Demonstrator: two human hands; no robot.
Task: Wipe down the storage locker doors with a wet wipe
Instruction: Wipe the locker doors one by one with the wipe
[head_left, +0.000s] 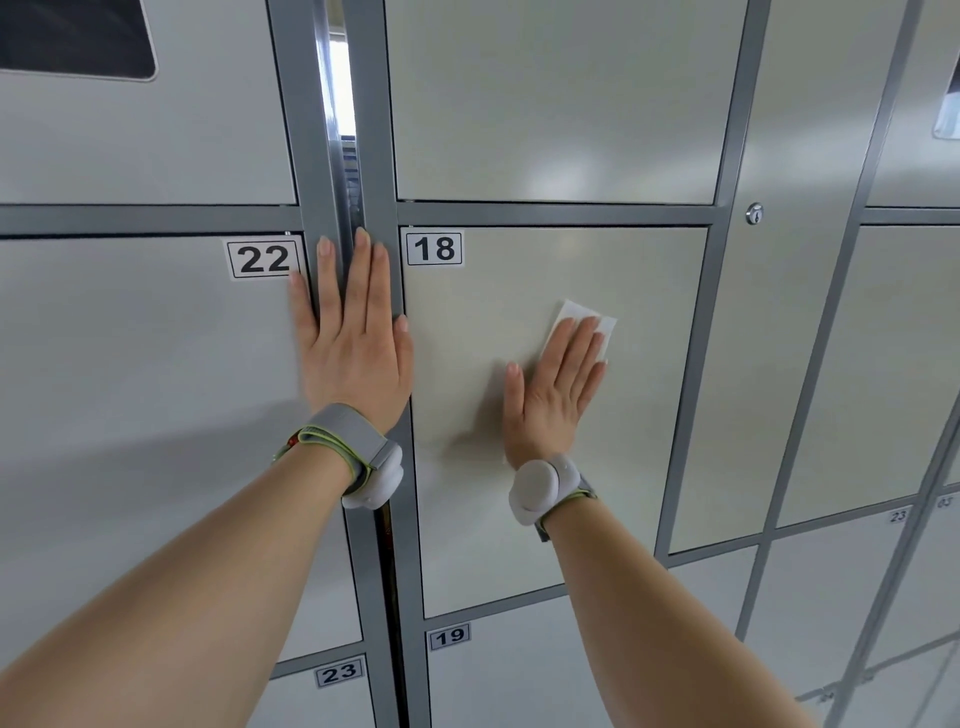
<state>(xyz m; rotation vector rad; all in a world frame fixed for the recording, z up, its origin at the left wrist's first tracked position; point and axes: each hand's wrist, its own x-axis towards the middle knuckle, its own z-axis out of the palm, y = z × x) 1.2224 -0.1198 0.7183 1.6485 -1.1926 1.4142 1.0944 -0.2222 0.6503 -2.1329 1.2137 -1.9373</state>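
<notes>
A pale grey locker door numbered 18 fills the middle of the head view. My right hand lies flat on it, fingers straight, pressing a white wet wipe against the door; the wipe shows above and beside my fingertips. My left hand rests flat with straight fingers on the grey frame posts between door 18 and the door numbered 22. Both wrists wear white bands.
Doors 19 and 23 sit below, unnumbered doors above. A narrow tall door with a key lock stands right of door 18, with more lockers beyond. A dark gap runs between the two posts.
</notes>
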